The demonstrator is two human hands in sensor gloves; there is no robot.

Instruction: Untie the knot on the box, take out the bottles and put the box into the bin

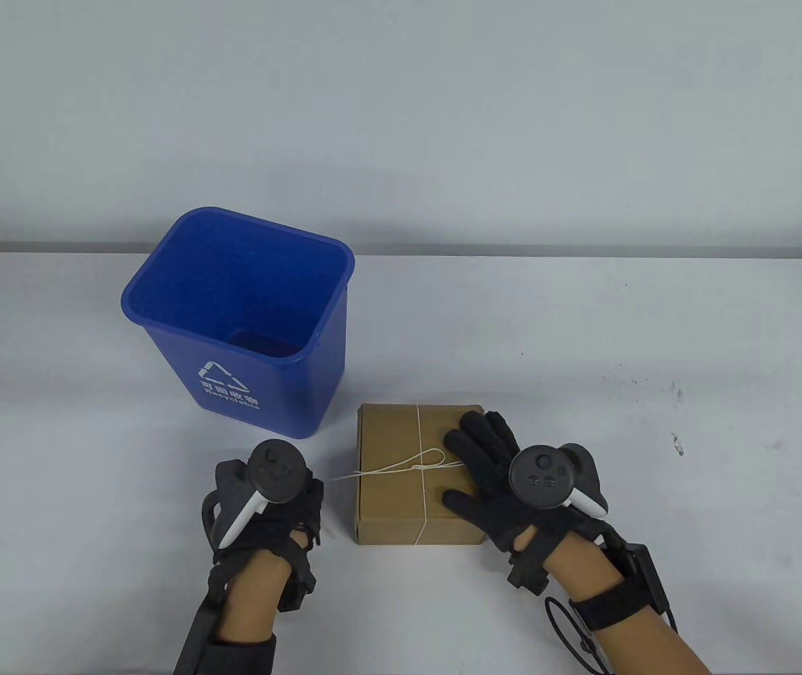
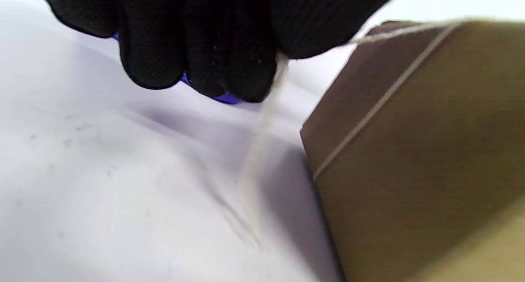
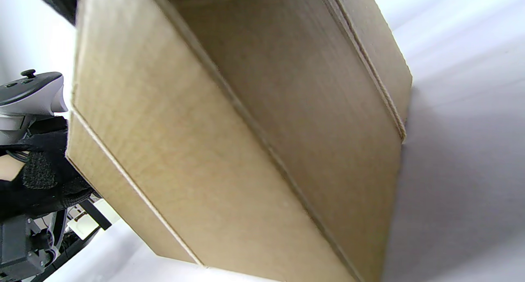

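Observation:
A brown cardboard box (image 1: 401, 506) lies closed near the table's front, tied crosswise with white string (image 1: 418, 429). The bow's loop (image 1: 423, 458) sits on its lid. My left hand (image 1: 302, 492) is just left of the box. In the left wrist view its curled fingers (image 2: 229, 60) pinch a string end (image 2: 262, 138) that runs taut to the box (image 2: 418, 150). My right hand (image 1: 482, 443) lies flat on the right half of the lid, fingers straight. The box's side (image 3: 246, 142) fills the right wrist view. A blue bin (image 1: 260, 394) stands upright behind and left. No bottles show.
The bin's rim (image 1: 162, 256) is open and its inside looks empty. The white table (image 1: 654, 365) has a few small dark marks on the right. A grey wall rises behind the table's far edge.

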